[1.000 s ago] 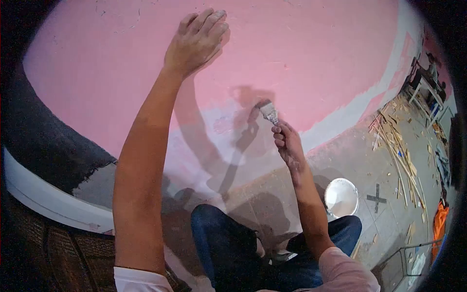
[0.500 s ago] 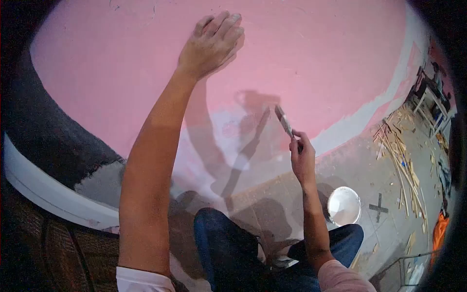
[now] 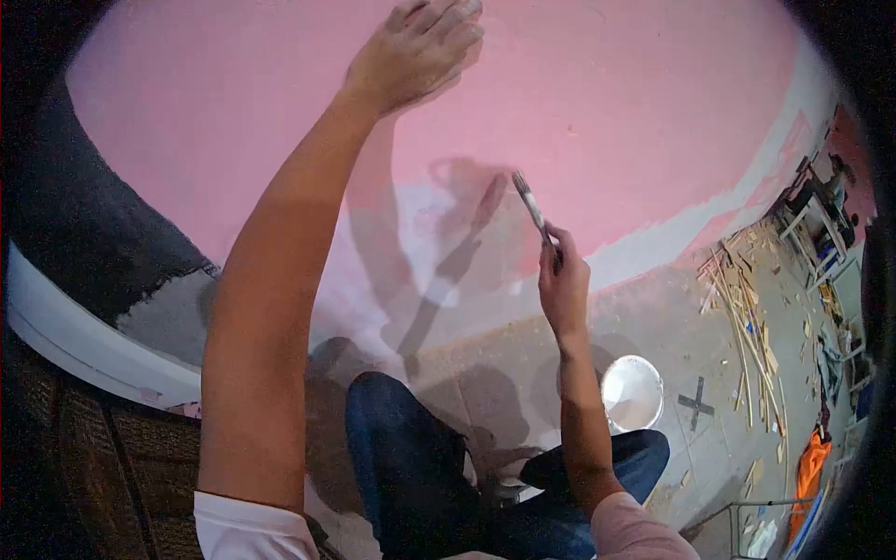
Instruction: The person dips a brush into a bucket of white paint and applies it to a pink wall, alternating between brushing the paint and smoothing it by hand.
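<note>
My left hand point(image 3: 415, 56) leans against the pink wall point(image 3: 635, 121) near the top of the view, its fingers a little apart and nothing in them. Lower and to the right, my right hand point(image 3: 565, 285) is closed round the handle of a flat paintbrush point(image 3: 528, 201). The bristles point up and away from me, right by the edge between the pink paint and a paler unpainted patch point(image 3: 425, 219). The brush's shadow falls on the wall just left of it. A white bucket point(image 3: 635, 394) with pale paint inside stands on the floor below my right hand.
Wood strips and scraps point(image 3: 751, 336) litter the floor at right, near a white frame point(image 3: 821, 229). An orange cloth point(image 3: 810, 471) lies farther down, by a thin metal frame point(image 3: 747, 513). Dark paint point(image 3: 103, 196) covers the wall at left, above a white ledge point(image 3: 93, 341).
The view has shifted, so the bucket and debris sit farther left. My right hand and the brush have moved up and left, with the bristles nearer their shadow. My left hand stays on the wall.
</note>
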Demonstrator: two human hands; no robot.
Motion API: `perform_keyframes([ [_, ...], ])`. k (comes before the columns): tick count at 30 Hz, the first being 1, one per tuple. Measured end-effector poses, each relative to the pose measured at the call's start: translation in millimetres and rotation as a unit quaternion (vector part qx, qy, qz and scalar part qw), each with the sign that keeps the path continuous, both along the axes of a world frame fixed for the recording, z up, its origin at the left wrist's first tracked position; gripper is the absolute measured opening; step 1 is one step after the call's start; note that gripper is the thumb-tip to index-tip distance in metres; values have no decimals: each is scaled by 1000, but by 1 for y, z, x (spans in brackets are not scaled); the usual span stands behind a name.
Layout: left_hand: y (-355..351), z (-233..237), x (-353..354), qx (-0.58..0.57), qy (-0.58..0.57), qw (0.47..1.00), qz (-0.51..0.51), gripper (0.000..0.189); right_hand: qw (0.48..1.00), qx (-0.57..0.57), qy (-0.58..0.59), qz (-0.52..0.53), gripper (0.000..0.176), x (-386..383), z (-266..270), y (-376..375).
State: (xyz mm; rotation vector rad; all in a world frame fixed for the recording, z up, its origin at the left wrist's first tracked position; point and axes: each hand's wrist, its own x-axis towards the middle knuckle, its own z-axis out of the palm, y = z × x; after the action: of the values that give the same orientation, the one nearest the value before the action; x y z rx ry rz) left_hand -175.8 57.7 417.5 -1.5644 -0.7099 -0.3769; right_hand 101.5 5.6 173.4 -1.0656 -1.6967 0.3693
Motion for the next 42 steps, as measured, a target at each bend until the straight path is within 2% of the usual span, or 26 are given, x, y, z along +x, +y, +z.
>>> perform_keyframes([
  [2,-3,4,3,1,15,1000,13,49,1000,26,8,-2,15,-11,-11,15],
  [3,-4,5,4,0,17,1000,10,49,999,23,-28,1,16,-12,-36,30],
  [4,-4,6,3,0,18,1000,9,48,997,72,-26,-17,19,-15,-74,50],
  [5,-1,1,-2,-14,6,1000,13,49,996,61,-52,-35,16,-12,-107,56],
  [6,9,-7,-9,-23,-4,1000,14,50,997,-3,-68,-46,14,-5,-136,55],
  [7,19,-5,-12,-26,-15,999,14,50,996,-8,-74,-52,17,5,-164,50],
  [8,20,-2,-10,-20,-19,1000,15,51,976,-37,-201,-76,20,23,-194,47],
  [9,17,-3,-7,-17,-21,999,18,52,980,-52,-186,-49,23,36,-228,46],
  [11,15,-2,-7,-18,-22,999,16,52,971,-120,-200,-45,22,52,-265,37],
  [14,14,-4,-8,-23,-25,999,14,52,955,-184,-223,-61,23,44,-245,33],
  [16,18,-5,-7,-31,-29,999,34,51,978,-78,-190,-39,25,30,-222,50],
  [18,17,-5,-6,-7,-33,999,-5,45,989,13,-140,-44,27,14,-170,57],
  [22,-1,4,0,5,14,1000,-10,47,994,102,7,-24,48,2,-93,31],
  [26,4,1,-2,0,2,1000,-27,47,991,127,16,-32,55,-5,-86,19],
  [27,5,1,-1,4,-2,1000,-28,46,992,128,5,-13,55,-6,-96,21],
  [28,7,1,1,9,-6,999,-30,46,996,78,-29,-23,53,-6,-120,25],
  [30,5,-1,5,4,-7,999,-32,45,994,-19,-96,-40,50,-6,-202,46],
  [32,8,-2,5,13,1,999,-32,44,992,-80,-97,-25,48,5,-292,56],
  [36,21,-7,4,23,-1,999,-49,43,964,-183,-193,-28,42,32,-400,70],
  [39,13,-5,9,10,13,1000,-9,42,949,-206,-237,-38,38,42,-434,71],
  [40,12,-5,10,15,18,1000,6,41,947,-208,-241,-38,36,40,-427,73],
  [41,12,-4,9,20,23,999,22,40,965,-174,-194,-31,37,37,-420,78],
  [42,14,-5,9,23,18,999,25,39,979,-140,-147,-23,37,31,-386,77],
])
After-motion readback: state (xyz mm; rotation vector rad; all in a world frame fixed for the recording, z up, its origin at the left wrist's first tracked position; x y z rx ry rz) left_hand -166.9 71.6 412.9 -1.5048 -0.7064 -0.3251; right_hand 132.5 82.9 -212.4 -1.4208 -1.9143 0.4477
